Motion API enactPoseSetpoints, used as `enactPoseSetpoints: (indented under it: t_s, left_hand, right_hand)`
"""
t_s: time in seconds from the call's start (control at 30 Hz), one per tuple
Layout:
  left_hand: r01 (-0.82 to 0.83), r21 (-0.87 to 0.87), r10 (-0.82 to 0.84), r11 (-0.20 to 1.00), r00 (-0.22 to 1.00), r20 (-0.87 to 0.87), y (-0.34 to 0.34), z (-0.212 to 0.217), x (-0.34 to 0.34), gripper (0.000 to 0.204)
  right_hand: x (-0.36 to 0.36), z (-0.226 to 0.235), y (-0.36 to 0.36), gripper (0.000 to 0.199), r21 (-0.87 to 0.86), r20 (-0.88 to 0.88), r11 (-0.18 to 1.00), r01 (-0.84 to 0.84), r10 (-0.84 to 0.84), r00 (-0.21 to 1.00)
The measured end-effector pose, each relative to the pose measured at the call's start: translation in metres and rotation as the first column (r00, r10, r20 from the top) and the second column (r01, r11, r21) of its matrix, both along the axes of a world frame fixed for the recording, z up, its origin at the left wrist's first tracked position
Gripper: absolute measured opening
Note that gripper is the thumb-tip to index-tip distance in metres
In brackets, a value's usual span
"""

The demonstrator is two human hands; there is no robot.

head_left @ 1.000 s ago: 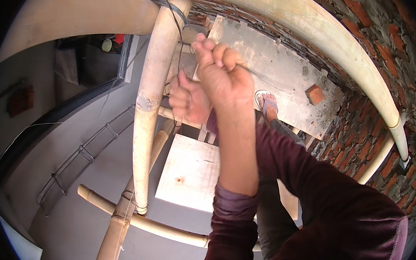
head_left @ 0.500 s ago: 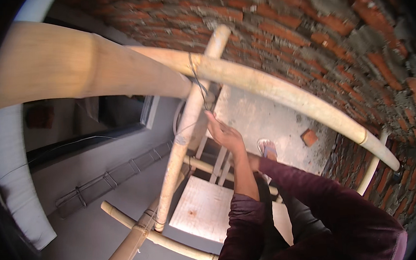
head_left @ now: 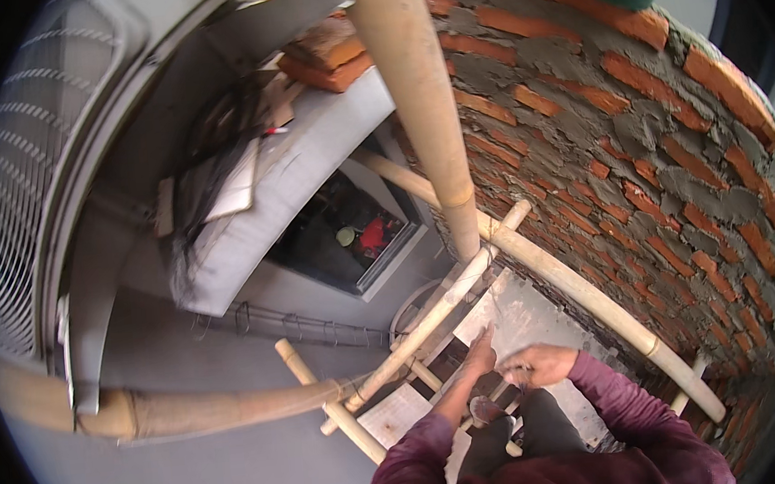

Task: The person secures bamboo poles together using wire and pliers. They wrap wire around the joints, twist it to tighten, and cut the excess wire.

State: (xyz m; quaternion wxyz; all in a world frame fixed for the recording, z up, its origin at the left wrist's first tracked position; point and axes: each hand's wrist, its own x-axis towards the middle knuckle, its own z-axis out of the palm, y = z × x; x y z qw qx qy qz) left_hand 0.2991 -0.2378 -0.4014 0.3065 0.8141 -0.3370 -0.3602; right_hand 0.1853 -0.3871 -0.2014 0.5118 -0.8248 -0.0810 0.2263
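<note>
Nearest, both hands work low in the view, just above the person's knees. The left hand (head_left: 480, 355) has its fingers pressed together and pointing up against a thin wire (head_left: 495, 311) that runs from the hands up to the pole joint (head_left: 484, 251). The right hand (head_left: 537, 364) is closed in a loose fist beside it, apparently pinching the wire's lower end — the pinch itself is too small to make out.

As a judgement, the lashing is partway: the upright pole (head_left: 422, 103) and the slanting pole (head_left: 583, 295) already meet at the joint and stay in place, yet the wire is not wound off and its tail sits in the hands, so tightening and finishing look left to do.

Room is tight. The brick wall (head_left: 672, 156), rough with mortar, runs just beside the right arm. A crossing pole (head_left: 422, 330) and a short pole (head_left: 327, 397) fence the left side, and a board (head_left: 399, 414) lies below. Beyond the left edge the ground drops away — a long horizontal pole (head_left: 219, 408) marks it. Farther off, a grey ledge (head_left: 309, 175) carries bricks (head_left: 327, 56) and scraps.
</note>
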Motion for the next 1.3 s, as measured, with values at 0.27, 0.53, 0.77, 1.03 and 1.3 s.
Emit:
enactPoseSetpoints:
  t_s: [0.27,0.53,0.77,1.03,1.3]
  left_hand:
    - [-0.233,-0.843,-0.254,0.484,0.885,-0.391,0.111,0.422,0.005,0.048]
    - [0.455,-0.89,-0.384,-0.044,0.815,0.435,0.073,0.593,-0.024,0.047]
    - [0.456,-0.844,-0.481,-0.283,0.694,0.536,-0.01,0.621,-0.014,0.04]
    - [0.513,-0.786,0.243,0.345,0.76,0.603,-0.186,0.695,0.095,0.036]
    - [0.59,-0.587,0.11,0.555,0.647,0.754,-0.294,0.714,0.117,0.041]
  right_hand:
    - [0.131,0.195,0.019,0.034,-0.029,0.564,0.999,0.026,-0.005,0.826]
    - [0.081,0.408,-0.043,0.035,-0.268,0.648,0.702,-0.66,0.638,0.416]
    - [0.019,0.584,-0.176,0.038,-0.322,0.908,0.665,0.674,0.015,0.419]
    - [0.036,0.593,-0.38,0.055,-0.628,0.777,-0.142,0.765,-0.084,0.623]
    - [0.055,0.606,-0.348,0.037,-0.239,0.957,0.214,0.947,0.216,0.193]
